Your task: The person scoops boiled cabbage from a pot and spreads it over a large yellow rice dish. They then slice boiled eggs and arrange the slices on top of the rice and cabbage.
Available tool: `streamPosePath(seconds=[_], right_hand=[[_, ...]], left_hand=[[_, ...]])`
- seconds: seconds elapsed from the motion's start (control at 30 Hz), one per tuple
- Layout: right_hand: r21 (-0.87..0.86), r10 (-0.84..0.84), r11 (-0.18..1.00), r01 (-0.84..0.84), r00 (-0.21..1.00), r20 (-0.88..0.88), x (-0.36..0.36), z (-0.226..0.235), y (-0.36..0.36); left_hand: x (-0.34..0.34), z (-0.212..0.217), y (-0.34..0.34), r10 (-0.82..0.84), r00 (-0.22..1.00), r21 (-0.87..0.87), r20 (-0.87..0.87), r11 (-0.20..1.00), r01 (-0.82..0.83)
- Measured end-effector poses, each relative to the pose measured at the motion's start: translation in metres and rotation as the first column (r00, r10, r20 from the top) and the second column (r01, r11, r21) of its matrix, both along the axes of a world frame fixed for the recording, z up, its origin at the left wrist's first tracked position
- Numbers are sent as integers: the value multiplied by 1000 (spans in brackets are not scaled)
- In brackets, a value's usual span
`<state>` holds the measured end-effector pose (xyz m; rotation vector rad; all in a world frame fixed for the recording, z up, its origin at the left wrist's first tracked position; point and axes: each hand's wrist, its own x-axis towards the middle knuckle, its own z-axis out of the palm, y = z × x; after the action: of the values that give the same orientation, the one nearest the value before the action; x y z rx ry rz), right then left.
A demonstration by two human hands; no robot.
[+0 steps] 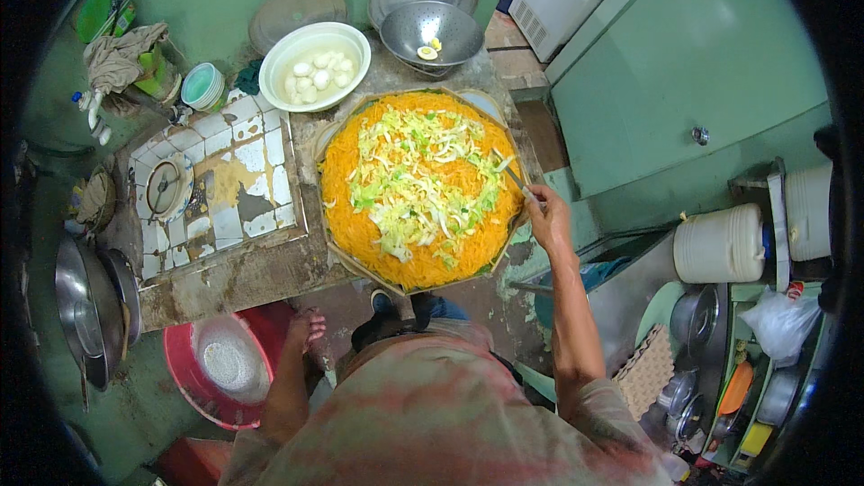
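My right hand (547, 216) is closed around a slim metal utensil (513, 173), whose far end reaches over the right side of a large food-covered tray. Its exact kind I cannot make out. The tray, with a many-sided rim (360, 277), is spread with orange noodles (346, 220) and topped with pale green shredded cabbage (423, 162). My left hand (308, 326) hangs low by the counter's front edge, fingers loosely apart and nothing seen in it. Behind the tray stand a white basin (270, 81) of peeled boiled eggs (319, 72) and a metal colander (430, 27) holding cut egg (427, 52).
A broken-tiled sink (211, 232) lies left of the tray on the worn counter (207, 283). Below it sits a red tub (184, 369) with a pale basket inside. Metal pans (85, 306) hang at far left. Shelves of pots (693, 315) and a white jug (720, 243) are at right.
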<state>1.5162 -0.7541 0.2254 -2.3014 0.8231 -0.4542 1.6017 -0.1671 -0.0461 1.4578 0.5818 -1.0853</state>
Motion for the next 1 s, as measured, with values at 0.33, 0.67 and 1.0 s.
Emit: streamPosePath(seconds=[0.33,0.67,1.0], right_hand=[[-107,24,994,-33,996,-85,-6,16,9],[-38,317,944,-328,933,-171,1,30,92],[-74,264,958,-276,954,-141,10,25,76]], left_hand=[[-4,4,7,68,972,-323,-223,936,-140],[-89,3,32,-92,973,112,-213,987,118],[-58,-15,60,3,999,10,50,1000,-3]])
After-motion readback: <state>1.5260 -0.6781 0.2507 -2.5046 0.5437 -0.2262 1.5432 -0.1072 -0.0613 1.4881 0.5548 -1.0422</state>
